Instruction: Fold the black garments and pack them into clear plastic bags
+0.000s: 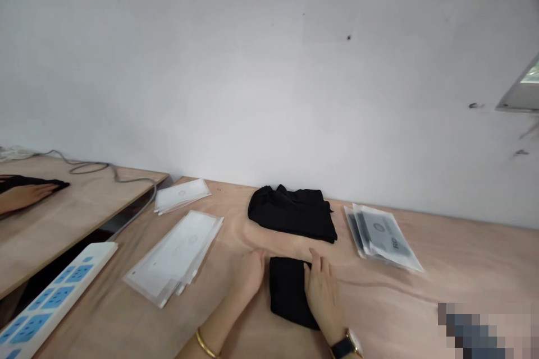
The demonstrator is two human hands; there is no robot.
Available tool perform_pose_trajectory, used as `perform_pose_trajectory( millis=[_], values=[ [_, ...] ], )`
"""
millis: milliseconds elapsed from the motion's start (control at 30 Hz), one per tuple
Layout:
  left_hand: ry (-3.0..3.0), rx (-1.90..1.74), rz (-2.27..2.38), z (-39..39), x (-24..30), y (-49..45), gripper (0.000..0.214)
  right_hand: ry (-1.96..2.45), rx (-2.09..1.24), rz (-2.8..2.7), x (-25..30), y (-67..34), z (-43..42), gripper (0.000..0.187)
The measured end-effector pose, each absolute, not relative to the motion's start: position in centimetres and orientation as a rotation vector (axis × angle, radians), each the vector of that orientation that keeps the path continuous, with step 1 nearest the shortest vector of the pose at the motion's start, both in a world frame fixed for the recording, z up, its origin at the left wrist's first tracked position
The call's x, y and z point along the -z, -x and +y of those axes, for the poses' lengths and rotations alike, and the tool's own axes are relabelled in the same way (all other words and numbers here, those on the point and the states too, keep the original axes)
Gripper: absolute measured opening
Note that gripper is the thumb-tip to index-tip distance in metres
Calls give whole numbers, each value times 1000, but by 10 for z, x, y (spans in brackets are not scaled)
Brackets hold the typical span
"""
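Note:
A folded black cloth [289,291] lies on the plywood table [421,258] directly in front of me. My left hand [250,274], with a gold bangle at the wrist, rests flat against its left edge. My right hand [322,291], wearing a dark-strapped watch, lies against its right edge with the fingertips on the fabric. Neither hand visibly grips the cloth. Behind it sits a larger folded black garment [291,213], apart from both hands. Stacks of clear plastic bags [173,258] lie to the left, and another stack [379,237] lies to the right.
A smaller bag stack [181,195] lies at the far left of the table. A white power strip with blue sockets [54,297] lies at the near left. On an adjoining table [84,207], another person's hand [25,195] rests on black cloth beside a grey cable. A white wall stands behind.

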State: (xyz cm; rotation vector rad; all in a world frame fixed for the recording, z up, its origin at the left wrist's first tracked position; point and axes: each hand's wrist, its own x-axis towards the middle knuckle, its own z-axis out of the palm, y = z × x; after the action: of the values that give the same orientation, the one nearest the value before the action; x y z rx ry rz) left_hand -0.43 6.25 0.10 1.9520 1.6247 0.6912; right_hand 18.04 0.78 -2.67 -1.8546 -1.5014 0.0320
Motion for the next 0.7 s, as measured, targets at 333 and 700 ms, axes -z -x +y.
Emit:
perform_pose_trajectory(
  millis=[333,700],
  values=[
    [-1964,-740,1626,66,-6,-6,34,1732,-85,-2161,13,-162,-8,63],
    [-2059,-741,1444,72,2,-7,18,1794,-88,-2155,31,-164,-4,68]
  ],
)
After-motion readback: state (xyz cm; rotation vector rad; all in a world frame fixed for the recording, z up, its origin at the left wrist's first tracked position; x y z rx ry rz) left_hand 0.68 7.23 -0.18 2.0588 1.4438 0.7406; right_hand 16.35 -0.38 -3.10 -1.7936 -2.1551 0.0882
